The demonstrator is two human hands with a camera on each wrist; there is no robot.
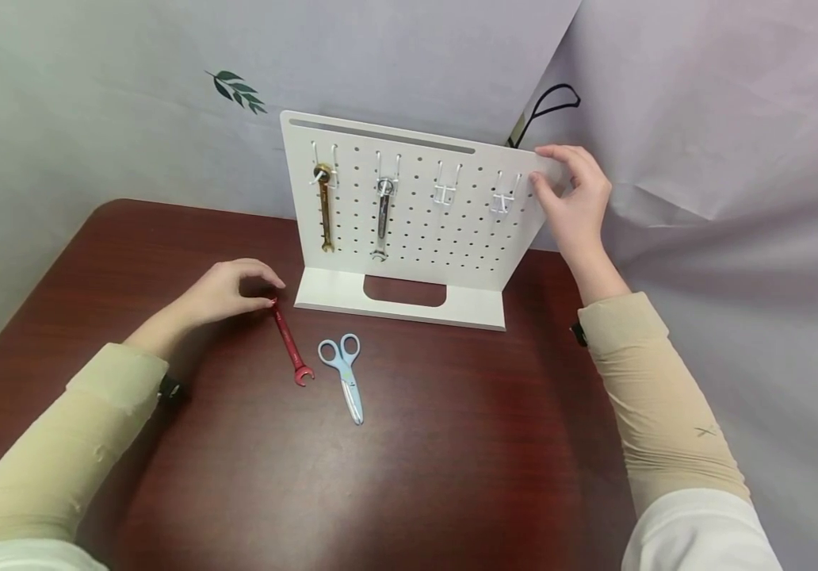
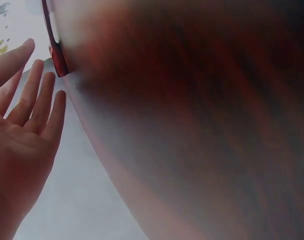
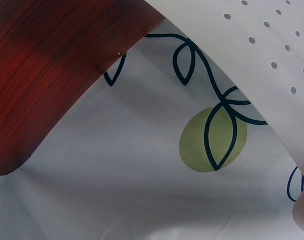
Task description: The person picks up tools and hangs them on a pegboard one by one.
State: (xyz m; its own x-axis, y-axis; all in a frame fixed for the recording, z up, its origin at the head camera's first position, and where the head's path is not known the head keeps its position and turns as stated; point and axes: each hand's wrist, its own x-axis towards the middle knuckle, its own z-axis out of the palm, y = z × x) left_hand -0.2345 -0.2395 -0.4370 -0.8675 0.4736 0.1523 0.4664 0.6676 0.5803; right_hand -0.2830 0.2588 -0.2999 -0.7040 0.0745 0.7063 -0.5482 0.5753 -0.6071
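Note:
A white pegboard (image 1: pixel 419 238) stands upright on a dark red-brown table (image 1: pixel 452 452). A gold wrench (image 1: pixel 326 210) and a silver wrench (image 1: pixel 383 218) hang on its two left hooks. My right hand (image 1: pixel 569 190) grips the board's top right corner, thumb on the front and fingers over the edge. A red wrench (image 1: pixel 289 341) lies flat on the table left of the board's base. My left hand (image 1: pixel 238 289) reaches its upper end with the fingertips. In the left wrist view the fingers (image 2: pixel 42 100) are straight beside the red wrench (image 2: pixel 56 57).
Light blue scissors (image 1: pixel 345 373) lie just right of the red wrench. Two empty hooks (image 1: pixel 446 190) (image 1: pixel 503 198) sit on the board's right half. A pale cloth backdrop (image 1: pixel 131 95) surrounds the table, and a black cable (image 1: pixel 544 107) shows behind the board. The right wrist view shows the pegboard (image 3: pixel 261 45).

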